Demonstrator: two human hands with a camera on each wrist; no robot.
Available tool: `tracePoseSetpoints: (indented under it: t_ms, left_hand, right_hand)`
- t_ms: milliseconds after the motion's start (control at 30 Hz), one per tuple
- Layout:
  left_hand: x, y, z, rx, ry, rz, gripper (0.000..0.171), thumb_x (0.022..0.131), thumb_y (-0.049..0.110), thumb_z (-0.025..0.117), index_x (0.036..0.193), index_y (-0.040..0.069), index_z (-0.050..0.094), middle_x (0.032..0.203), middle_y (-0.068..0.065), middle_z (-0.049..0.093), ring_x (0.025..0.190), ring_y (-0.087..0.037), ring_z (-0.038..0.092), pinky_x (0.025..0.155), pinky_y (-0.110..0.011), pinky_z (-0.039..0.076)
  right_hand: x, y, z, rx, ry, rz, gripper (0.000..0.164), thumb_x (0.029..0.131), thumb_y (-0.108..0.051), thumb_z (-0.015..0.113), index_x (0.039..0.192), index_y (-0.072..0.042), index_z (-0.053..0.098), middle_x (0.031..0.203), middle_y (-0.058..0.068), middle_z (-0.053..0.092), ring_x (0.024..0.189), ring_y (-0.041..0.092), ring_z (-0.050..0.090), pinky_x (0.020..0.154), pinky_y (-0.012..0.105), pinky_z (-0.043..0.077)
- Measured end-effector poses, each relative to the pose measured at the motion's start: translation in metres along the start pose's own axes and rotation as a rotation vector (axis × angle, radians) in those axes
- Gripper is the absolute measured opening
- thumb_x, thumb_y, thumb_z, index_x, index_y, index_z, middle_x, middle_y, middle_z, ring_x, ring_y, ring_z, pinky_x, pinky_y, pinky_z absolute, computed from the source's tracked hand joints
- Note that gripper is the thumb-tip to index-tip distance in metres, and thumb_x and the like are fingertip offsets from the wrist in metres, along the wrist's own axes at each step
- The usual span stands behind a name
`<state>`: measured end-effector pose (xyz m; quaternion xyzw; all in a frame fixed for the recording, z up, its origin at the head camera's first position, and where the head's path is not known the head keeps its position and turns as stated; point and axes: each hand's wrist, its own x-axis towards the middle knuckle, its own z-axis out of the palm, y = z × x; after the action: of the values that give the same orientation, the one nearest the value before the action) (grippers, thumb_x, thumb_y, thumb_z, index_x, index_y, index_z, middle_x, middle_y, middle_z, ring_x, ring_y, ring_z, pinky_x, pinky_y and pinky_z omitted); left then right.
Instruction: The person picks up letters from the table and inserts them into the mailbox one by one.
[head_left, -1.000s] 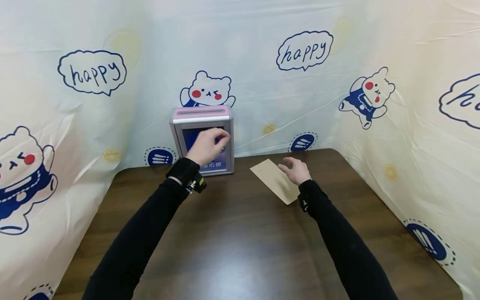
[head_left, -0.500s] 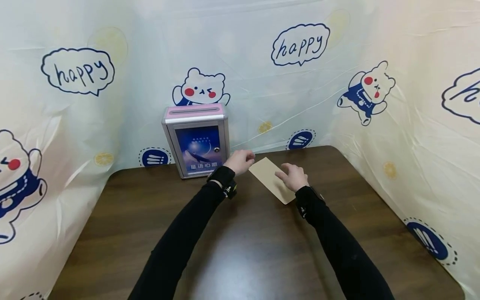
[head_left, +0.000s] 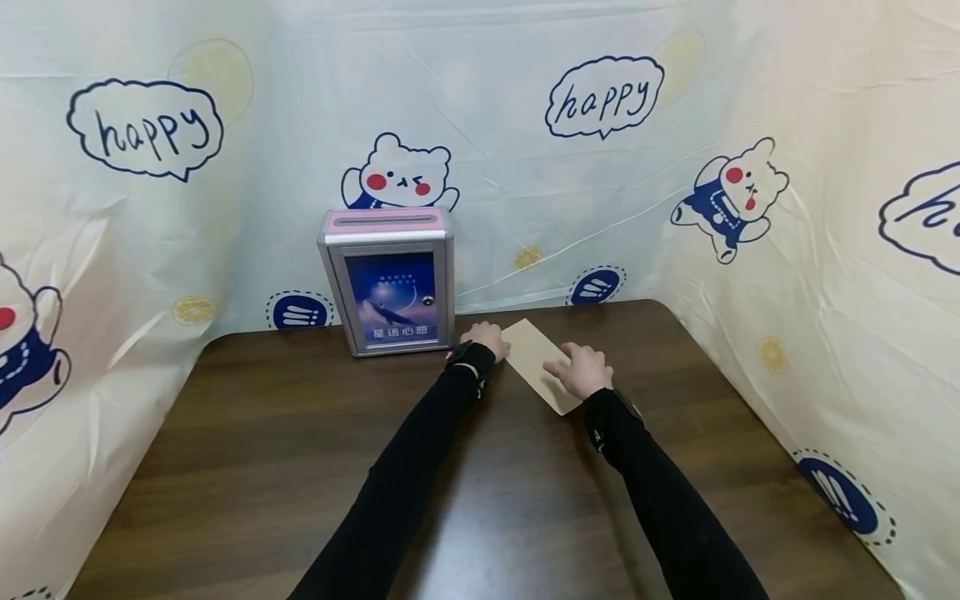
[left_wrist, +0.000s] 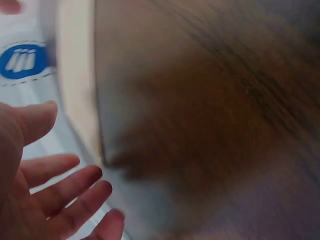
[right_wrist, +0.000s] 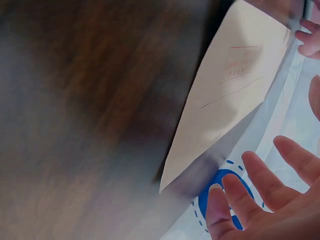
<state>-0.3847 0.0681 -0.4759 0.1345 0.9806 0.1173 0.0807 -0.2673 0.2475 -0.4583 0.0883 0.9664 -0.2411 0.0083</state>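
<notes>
A flat tan envelope (head_left: 538, 360) with red print lies slanted on the brown table; its printed lines show in the right wrist view, where the envelope (right_wrist: 227, 85) fills the upper middle. My left hand (head_left: 487, 337) is right at its far left corner, and in the left wrist view that hand (left_wrist: 60, 195) has fingers spread with nothing between them. Over the envelope's right side hovers my right hand (head_left: 587, 372), fingers apart and pointing toward the left hand. The right wrist view shows the same hand (right_wrist: 270, 200) with loosely extended fingers and nothing in them.
To the left of the left hand stands a silver-framed box (head_left: 390, 283) with a pink slotted top, a small lock and a blue picture front. A printed cloth (head_left: 495, 167) with bears and "happy" bubbles hangs round the table (head_left: 247, 442).
My left hand has come from in front of the box, rightward and down to the envelope's corner. My right hand has lowered slightly over the envelope. The head view has shifted a little.
</notes>
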Motion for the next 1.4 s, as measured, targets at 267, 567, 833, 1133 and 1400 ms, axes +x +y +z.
tracePoseSetpoints:
  t_ms: [267,567,833,1133,1400]
  left_hand:
    - [0.01,-0.003,0.012,-0.018,0.004,-0.143,0.053,0.093,0.041,0.071,0.133,0.007,0.064,0.14,-0.016,0.056,0.132,-0.03,0.051,0.1,-0.047,0.054]
    - [0.006,-0.013,0.012,-0.202,-0.056,-0.094,0.061,0.091,0.032,0.075,0.138,0.001,0.051,0.134,-0.02,0.065,0.125,-0.039,0.063,0.104,-0.05,0.053]
    - [-0.012,-0.024,0.001,-0.386,0.001,0.083,0.025,0.09,0.017,0.071,0.112,0.004,0.072,0.107,-0.011,0.073,0.094,-0.024,0.062,0.084,-0.032,0.049]
    - [-0.033,-0.037,-0.023,-0.488,0.049,0.224,0.017,0.093,0.021,0.073,0.1,0.006,0.069,0.085,-0.002,0.063,0.078,-0.017,0.051,0.072,-0.025,0.039]
    - [-0.046,-0.048,-0.042,-0.55,0.087,0.266,0.026,0.095,0.024,0.074,0.113,0.005,0.07,0.104,-0.011,0.073,0.087,-0.018,0.055,0.078,-0.025,0.041]
  right_hand:
    - [-0.009,0.008,0.001,0.013,0.012,-0.034,0.062,0.1,-0.046,0.062,0.146,-0.007,0.052,0.147,0.028,0.053,0.136,0.055,0.041,0.107,0.07,0.035]
    - [-0.009,0.012,-0.006,0.014,-0.012,-0.03,0.061,0.102,-0.046,0.059,0.148,-0.007,0.049,0.15,0.03,0.049,0.139,0.057,0.038,0.109,0.071,0.034]
    - [-0.004,0.007,-0.013,0.024,-0.008,-0.059,0.064,0.103,-0.044,0.059,0.152,-0.006,0.043,0.152,0.03,0.047,0.14,0.056,0.038,0.109,0.073,0.033]
    - [0.003,0.005,-0.021,0.079,-0.034,-0.095,0.066,0.103,-0.04,0.059,0.156,-0.005,0.038,0.152,0.025,0.052,0.14,0.049,0.045,0.112,0.071,0.032]
    - [0.009,-0.003,-0.026,0.133,-0.026,-0.208,0.042,0.105,-0.029,0.057,0.135,0.0,0.06,0.126,0.026,0.067,0.11,0.039,0.065,0.092,0.046,0.054]
